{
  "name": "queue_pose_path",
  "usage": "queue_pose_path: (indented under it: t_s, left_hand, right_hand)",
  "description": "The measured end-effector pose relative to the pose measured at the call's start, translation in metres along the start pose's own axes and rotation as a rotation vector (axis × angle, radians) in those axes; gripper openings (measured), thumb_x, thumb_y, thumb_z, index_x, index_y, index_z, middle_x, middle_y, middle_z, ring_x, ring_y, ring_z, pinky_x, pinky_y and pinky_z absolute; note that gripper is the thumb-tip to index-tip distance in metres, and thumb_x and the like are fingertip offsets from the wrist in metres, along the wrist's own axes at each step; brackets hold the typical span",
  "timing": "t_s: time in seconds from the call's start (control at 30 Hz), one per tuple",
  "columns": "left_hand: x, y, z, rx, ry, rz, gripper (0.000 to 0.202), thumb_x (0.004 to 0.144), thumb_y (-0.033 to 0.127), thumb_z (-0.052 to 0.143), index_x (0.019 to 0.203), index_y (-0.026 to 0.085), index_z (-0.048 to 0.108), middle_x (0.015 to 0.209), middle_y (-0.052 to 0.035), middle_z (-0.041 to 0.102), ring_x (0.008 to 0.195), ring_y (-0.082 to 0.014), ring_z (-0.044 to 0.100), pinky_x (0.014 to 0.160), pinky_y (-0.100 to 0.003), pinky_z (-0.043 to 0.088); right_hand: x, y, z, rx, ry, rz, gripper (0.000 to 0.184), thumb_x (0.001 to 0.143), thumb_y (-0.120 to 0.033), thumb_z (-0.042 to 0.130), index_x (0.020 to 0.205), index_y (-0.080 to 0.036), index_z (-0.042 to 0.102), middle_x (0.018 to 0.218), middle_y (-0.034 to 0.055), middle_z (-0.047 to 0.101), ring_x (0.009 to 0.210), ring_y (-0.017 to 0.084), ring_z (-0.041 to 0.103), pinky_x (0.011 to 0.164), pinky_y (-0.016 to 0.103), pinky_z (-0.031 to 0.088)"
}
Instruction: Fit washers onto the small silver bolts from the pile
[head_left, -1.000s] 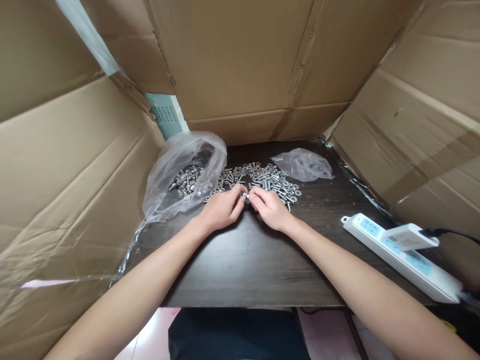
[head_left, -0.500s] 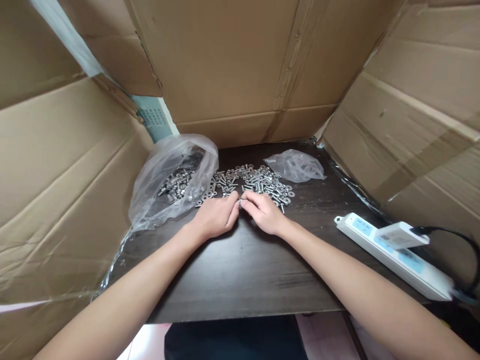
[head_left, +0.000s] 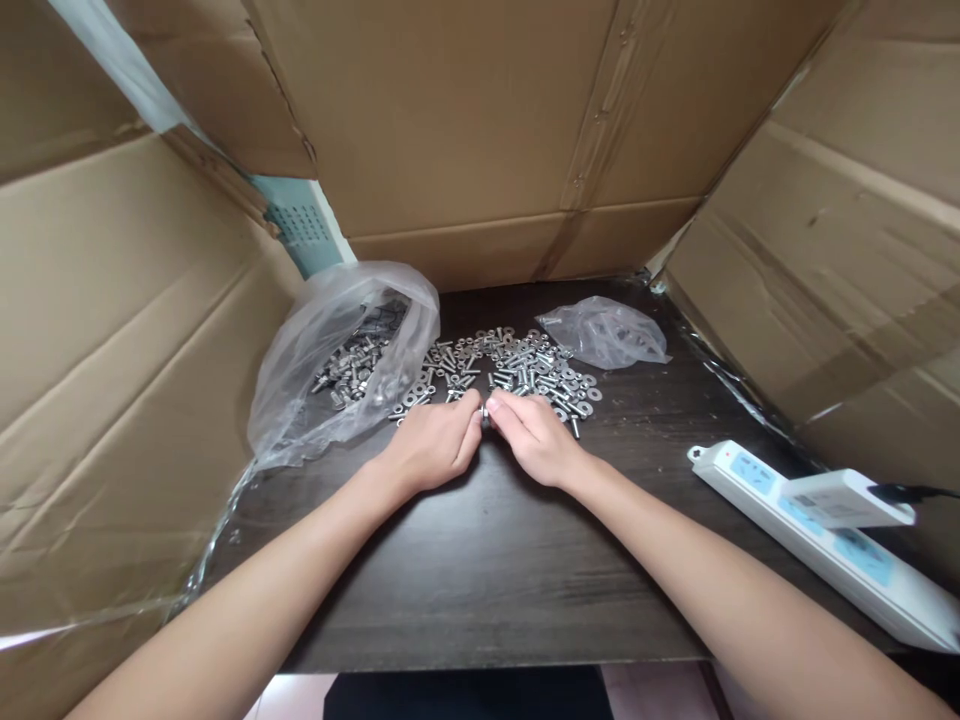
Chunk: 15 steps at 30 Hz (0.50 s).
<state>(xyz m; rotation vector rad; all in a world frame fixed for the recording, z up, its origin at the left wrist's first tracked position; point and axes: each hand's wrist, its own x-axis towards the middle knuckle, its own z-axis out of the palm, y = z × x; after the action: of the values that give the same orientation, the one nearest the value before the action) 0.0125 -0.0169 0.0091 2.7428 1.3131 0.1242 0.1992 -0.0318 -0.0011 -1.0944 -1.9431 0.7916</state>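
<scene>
My left hand (head_left: pixel 435 445) and my right hand (head_left: pixel 536 438) meet at the fingertips over the dark wooden table (head_left: pixel 480 570). Both are pinched on one small metal bolt (head_left: pixel 484 410) held between them. Just beyond the fingers lies a loose pile of bolts, nuts and washers (head_left: pixel 517 368). A clear plastic bag with more bolts inside (head_left: pixel 341 365) lies left of the pile, close to my left hand. A smaller crumpled clear bag (head_left: pixel 607 333) rests at the pile's right.
Cardboard walls (head_left: pixel 480 130) stand at the left, back and right of the table. A white power strip (head_left: pixel 825 540) with a white plug adapter (head_left: pixel 847 498) lies at the right edge. The table's front edge is near my forearms.
Both hands stayed pinched together on the small bolt with only slight finger shifts. The view moved a little, so everything sits slightly lower and the power strip nearer the right edge.
</scene>
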Motion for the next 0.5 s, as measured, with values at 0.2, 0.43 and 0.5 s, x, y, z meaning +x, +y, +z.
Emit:
queue_pose_path:
  t_s: [0.2,0.43,0.5]
  left_hand:
    - [-0.0004,-0.0029,0.0023,-0.027,0.015,0.030,0.024,0.108,0.027,0.025,0.110,0.018,0.047,0.089,-0.0101,0.071,0.077,-0.0322,0.071,0.065,-0.039,0.047]
    - [-0.0012,-0.0035,0.0022,-0.018,-0.009,0.042,0.023,0.108,0.028,0.026,0.105,0.019,0.047,0.088,-0.0089,0.071,0.076,-0.0312,0.070,0.064,-0.038,0.046]
    - [-0.0009,-0.0034,0.0013,-0.022,-0.016,0.038,0.023,0.108,0.027,0.026,0.104,0.019,0.047,0.088,-0.0087,0.071,0.076,-0.0311,0.070,0.064,-0.039,0.046]
  right_hand:
    - [0.0008,-0.0023,-0.0017,0.043,0.008,-0.022,0.017,0.099,-0.029,0.045,0.083,-0.021,0.045,0.070,-0.0015,0.052,0.065,0.017,0.048,0.065,0.031,0.033]
    - [0.0012,0.0039,0.0015,-0.031,-0.018,-0.012,0.038,0.105,-0.035,0.040,0.070,-0.021,0.041,0.061,-0.0018,0.047,0.056,0.015,0.044,0.060,0.031,0.029]
    - [0.0010,0.0048,0.0018,-0.044,-0.018,-0.008,0.041,0.106,-0.035,0.038,0.068,-0.021,0.041,0.059,-0.0018,0.047,0.054,0.015,0.044,0.060,0.031,0.028]
